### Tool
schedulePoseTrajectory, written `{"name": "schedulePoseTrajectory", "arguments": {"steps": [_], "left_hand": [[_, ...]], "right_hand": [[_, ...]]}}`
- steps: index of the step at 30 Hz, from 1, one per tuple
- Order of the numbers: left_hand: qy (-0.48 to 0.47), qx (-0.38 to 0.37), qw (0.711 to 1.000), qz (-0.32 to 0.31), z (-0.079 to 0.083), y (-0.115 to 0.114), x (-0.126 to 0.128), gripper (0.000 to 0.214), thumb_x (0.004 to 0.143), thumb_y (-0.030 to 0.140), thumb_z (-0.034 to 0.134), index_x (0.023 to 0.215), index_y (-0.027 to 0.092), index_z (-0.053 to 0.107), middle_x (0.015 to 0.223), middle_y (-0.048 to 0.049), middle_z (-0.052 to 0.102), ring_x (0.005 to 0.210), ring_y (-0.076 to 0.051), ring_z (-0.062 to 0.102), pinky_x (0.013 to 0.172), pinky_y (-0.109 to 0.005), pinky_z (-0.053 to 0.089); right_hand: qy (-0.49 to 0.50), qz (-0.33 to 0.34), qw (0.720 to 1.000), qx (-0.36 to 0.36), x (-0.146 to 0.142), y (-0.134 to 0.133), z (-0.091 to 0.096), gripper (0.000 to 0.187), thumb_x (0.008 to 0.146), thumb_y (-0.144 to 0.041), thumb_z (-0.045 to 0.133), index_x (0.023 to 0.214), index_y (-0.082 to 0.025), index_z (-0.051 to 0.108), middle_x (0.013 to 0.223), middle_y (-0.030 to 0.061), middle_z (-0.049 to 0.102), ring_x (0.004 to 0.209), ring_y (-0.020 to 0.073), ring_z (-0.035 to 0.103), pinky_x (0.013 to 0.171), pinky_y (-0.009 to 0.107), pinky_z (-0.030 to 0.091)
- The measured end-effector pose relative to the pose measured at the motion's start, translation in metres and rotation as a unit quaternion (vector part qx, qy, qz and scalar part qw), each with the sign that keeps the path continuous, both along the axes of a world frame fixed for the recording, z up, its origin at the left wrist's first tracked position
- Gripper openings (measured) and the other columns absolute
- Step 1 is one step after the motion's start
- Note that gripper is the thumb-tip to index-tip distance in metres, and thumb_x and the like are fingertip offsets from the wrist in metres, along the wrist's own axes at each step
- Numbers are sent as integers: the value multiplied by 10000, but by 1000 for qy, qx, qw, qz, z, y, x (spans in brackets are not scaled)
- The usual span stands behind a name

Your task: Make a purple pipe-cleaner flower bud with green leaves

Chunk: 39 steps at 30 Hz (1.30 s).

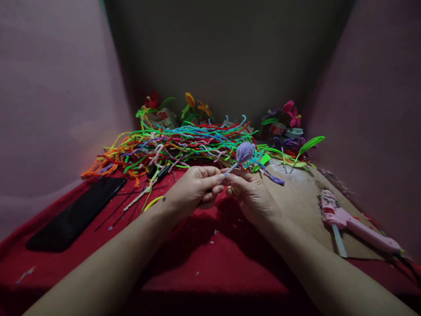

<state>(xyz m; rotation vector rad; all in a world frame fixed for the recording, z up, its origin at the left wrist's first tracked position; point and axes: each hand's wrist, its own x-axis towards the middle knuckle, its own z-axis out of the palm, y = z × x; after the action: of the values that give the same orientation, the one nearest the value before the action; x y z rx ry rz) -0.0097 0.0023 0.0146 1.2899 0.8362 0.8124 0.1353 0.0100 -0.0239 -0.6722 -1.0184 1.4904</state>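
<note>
My left hand point(194, 188) and my right hand point(251, 193) meet at the middle of the red cloth point(204, 263). Both pinch the thin stem of a lilac pipe-cleaner bud point(245, 152), whose coiled head points up and to the right above my fingers. Just behind lies a wide heap of pipe cleaners point(177, 147) in many colours. A green pipe-cleaner piece point(265, 160) rests right of the bud.
A black phone point(77, 213) lies at the left on the cloth, thin wires point(131, 204) beside it. A pink glue gun point(351, 221) rests on brown cardboard point(299, 197) at the right. Finished pipe-cleaner flowers point(289, 116) stand at the back against pink walls.
</note>
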Motion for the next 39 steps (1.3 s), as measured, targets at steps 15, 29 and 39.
{"name": "schedulePoseTrajectory", "arguments": {"steps": [15,29,39], "left_hand": [[302,535,758,218,-22,0,5,127,848,158,468,772,146,569,594,33,523,510,-65,461,530,-175,349],[48,88,991,91,1,-5,4,161,794,243,545,667,148,516,476,77,399,366,-22,260,358,-150,193],[-20,-35,998,-45,-3,4,-5,183,804,302,536,693,159,509,494,84,380,334,-13,192,323,-148,190]], "right_hand": [[-1,-16,999,41,-4,-6,6,116,685,-236,696,797,-212,714,741,-17,630,569,73,425,544,234,322],[5,31,999,20,1,1,1,149,690,-202,664,833,-191,707,771,13,638,631,99,485,543,226,348],[28,30,999,3,-1,-1,0,115,657,-182,682,768,-181,711,680,-9,636,587,80,490,518,217,332]]}}
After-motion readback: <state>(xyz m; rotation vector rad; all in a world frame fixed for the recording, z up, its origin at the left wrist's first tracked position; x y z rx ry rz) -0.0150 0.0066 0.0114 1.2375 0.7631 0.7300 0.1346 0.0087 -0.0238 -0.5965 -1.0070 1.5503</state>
